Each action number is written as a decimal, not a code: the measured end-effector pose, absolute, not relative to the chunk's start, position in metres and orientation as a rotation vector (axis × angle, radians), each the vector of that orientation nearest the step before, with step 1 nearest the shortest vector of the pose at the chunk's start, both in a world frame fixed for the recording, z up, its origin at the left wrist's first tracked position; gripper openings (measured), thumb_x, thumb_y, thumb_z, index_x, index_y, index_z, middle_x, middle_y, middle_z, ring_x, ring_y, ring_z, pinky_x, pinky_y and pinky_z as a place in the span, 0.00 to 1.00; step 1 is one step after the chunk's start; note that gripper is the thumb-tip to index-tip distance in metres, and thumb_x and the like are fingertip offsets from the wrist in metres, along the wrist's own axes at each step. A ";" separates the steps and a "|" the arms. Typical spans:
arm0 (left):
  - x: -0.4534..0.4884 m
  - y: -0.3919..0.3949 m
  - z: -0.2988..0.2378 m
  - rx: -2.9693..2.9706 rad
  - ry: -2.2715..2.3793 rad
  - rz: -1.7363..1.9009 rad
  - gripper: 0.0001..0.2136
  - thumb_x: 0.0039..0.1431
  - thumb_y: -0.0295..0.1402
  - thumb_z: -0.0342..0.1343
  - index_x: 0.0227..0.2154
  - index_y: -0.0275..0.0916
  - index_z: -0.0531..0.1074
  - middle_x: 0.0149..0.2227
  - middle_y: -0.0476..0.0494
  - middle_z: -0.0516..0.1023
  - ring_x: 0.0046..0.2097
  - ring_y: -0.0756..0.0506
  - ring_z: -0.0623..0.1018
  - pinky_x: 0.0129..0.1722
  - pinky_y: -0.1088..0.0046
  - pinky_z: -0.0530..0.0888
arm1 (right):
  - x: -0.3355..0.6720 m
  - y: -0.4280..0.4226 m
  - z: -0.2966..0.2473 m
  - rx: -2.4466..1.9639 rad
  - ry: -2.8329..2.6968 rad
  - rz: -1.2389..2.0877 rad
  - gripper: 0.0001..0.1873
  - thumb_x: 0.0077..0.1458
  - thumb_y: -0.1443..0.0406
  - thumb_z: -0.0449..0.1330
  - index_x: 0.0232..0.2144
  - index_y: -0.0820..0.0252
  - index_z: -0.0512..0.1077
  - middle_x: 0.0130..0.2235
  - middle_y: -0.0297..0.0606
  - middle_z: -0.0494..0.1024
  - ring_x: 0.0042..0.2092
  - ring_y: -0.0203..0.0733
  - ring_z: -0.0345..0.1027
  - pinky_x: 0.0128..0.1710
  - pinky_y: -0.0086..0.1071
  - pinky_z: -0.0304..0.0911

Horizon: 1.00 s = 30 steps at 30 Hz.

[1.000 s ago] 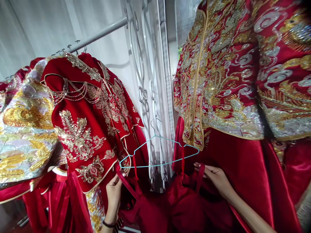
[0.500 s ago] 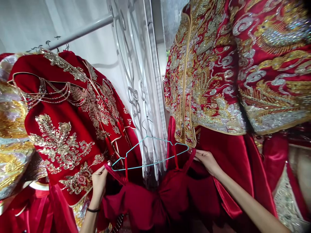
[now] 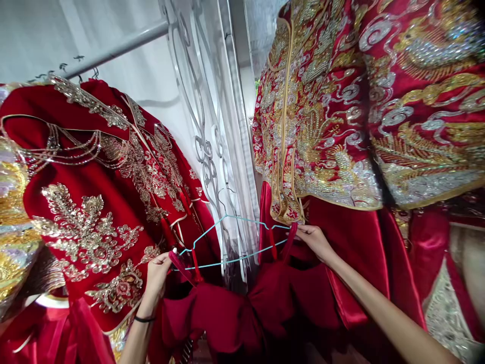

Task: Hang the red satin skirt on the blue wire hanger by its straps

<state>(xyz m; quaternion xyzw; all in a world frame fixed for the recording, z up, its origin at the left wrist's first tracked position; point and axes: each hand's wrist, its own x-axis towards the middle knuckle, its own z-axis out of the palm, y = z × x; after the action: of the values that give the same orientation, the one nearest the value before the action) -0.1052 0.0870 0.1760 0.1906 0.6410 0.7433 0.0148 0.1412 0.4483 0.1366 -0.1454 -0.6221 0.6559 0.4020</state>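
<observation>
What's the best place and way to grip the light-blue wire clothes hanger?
Likely best pinched at the top of the light-blue wire clothes hanger, just below its upward-pointing thin wire hook, from above: that point is uncovered, between the left hand and right hand, while both ends are partly covered by the dark red fabric straps in those hands.

Right tip of the blue hanger (image 3: 227,216) now behind the raised right-hand strap (image 3: 290,242)
</observation>
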 end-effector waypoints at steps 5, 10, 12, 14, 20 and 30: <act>-0.107 0.088 0.183 0.730 2.049 2.185 0.18 0.30 0.45 0.66 0.18 0.34 0.74 0.17 0.48 0.73 0.21 0.52 0.69 0.22 0.77 0.66 | 0.138 0.445 0.151 -0.317 -1.809 1.540 0.21 0.36 0.49 0.64 0.26 0.62 0.78 0.26 0.39 0.79 0.31 0.46 0.71 0.37 0.38 0.66; -0.100 0.098 0.203 0.903 2.068 1.981 0.16 0.35 0.44 0.64 0.21 0.34 0.75 0.19 0.47 0.75 0.23 0.52 0.70 0.25 0.78 0.66 | 0.124 0.437 0.175 -0.203 -2.025 1.428 0.20 0.41 0.50 0.61 0.22 0.64 0.75 0.21 0.36 0.75 0.25 0.39 0.67 0.29 0.32 0.62; -0.096 0.106 0.214 0.990 2.076 1.883 0.17 0.37 0.45 0.63 0.22 0.33 0.75 0.20 0.46 0.75 0.24 0.51 0.71 0.27 0.77 0.67 | 0.119 0.434 0.186 -0.150 -2.095 1.387 0.20 0.43 0.51 0.59 0.21 0.64 0.74 0.20 0.35 0.74 0.24 0.37 0.65 0.27 0.30 0.59; -0.093 0.112 0.224 1.057 2.099 1.810 0.17 0.38 0.45 0.63 0.22 0.33 0.75 0.20 0.46 0.75 0.24 0.51 0.70 0.27 0.77 0.66 | 0.116 0.431 0.196 -0.134 -2.157 1.333 0.20 0.44 0.52 0.58 0.20 0.64 0.73 0.18 0.34 0.72 0.22 0.35 0.63 0.25 0.29 0.57; -0.098 0.115 0.220 1.180 2.155 1.669 0.16 0.41 0.45 0.60 0.19 0.33 0.72 0.18 0.49 0.72 0.22 0.53 0.67 0.24 0.77 0.64 | 0.122 0.426 0.205 -0.072 -2.380 1.259 0.17 0.45 0.54 0.57 0.17 0.63 0.69 0.17 0.32 0.69 0.20 0.33 0.61 0.22 0.28 0.54; -0.096 0.115 0.226 1.551 2.478 0.826 0.11 0.49 0.38 0.51 0.20 0.36 0.70 0.22 0.48 0.74 0.27 0.49 0.71 0.31 0.73 0.68 | 0.135 0.413 0.219 -0.035 -2.760 0.787 0.06 0.38 0.70 0.54 0.17 0.59 0.59 0.19 0.28 0.64 0.22 0.32 0.58 0.22 0.26 0.51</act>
<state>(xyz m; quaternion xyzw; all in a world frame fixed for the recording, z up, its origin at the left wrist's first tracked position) -0.0961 0.1149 0.2255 0.5100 0.8145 0.2716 0.0519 0.1350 0.4130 0.2193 -0.0120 -0.9527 0.2716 0.1355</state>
